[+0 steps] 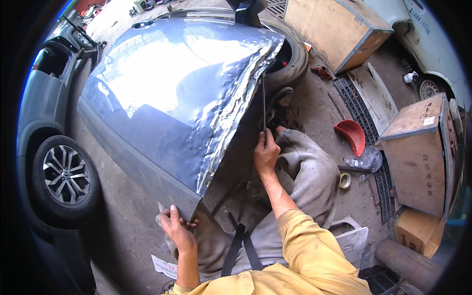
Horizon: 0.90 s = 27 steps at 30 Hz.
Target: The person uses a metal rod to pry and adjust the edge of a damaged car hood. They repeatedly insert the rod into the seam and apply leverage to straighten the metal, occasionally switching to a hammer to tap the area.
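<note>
A blue-grey car door [160, 130] lies outer side up in front of me. Its right edge is crumpled, with bare metal showing along the dents. At the near corner my left hand [178, 230] pinches the panel's lower edge, thumb on top and fingers partly hidden beneath. My right hand [267, 155] is closed around a thin metal rod [264, 101], just right of the dented edge. The rod's far end reaches the edge near the door's far right corner; whether it goes under the panel I cannot tell.
A tyre [294, 64] is beside the door's far right corner. A car wheel [66, 174] stands at left. On the right are wooden crates [413, 152], a red curved piece [351, 136], a tape roll [345, 180], a black slatted strip [361, 105] and a cardboard box [415, 231].
</note>
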{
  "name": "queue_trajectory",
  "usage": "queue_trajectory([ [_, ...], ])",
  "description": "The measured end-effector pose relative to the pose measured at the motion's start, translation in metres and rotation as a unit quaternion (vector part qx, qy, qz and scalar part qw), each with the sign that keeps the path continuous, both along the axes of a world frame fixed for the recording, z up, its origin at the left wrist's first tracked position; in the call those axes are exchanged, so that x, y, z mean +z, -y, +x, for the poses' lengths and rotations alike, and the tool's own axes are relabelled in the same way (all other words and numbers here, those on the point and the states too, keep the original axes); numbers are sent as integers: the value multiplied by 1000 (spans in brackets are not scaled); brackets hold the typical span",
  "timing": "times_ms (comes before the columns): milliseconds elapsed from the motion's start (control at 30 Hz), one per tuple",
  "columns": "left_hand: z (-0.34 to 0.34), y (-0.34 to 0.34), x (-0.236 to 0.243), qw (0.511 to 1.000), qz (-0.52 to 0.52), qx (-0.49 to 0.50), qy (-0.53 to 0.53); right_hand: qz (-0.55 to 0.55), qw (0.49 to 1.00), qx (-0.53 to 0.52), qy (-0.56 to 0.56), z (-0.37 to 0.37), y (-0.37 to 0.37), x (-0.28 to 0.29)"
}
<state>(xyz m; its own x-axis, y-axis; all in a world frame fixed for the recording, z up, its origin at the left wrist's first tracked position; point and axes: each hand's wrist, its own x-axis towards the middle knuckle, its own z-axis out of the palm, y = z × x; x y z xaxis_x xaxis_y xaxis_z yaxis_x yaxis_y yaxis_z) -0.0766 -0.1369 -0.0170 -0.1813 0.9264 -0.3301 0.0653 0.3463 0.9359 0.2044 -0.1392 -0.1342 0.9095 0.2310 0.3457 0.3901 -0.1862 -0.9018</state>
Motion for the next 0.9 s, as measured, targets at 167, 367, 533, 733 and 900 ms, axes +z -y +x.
queue_trajectory([
  [167, -4, -1, -4, 1000, 20, -24, 3, -74, 995, 58, -33, 9, 20, 39],
  [367, -6, -1, -4, 999, 13, -41, -4, -65, 994, 56, -70, -8, 20, 41],
  [533, -3, 0, -5, 999, 24, -27, -11, -43, 996, 37, -62, -17, 12, 33],
  [733, 5, 8, 4, 999, 9, -29, -11, -19, 998, -58, -24, -35, -24, -32],
  [900, -1, 6, 3, 998, 48, -24, -19, -44, 999, 6, -9, 0, 6, -32],
])
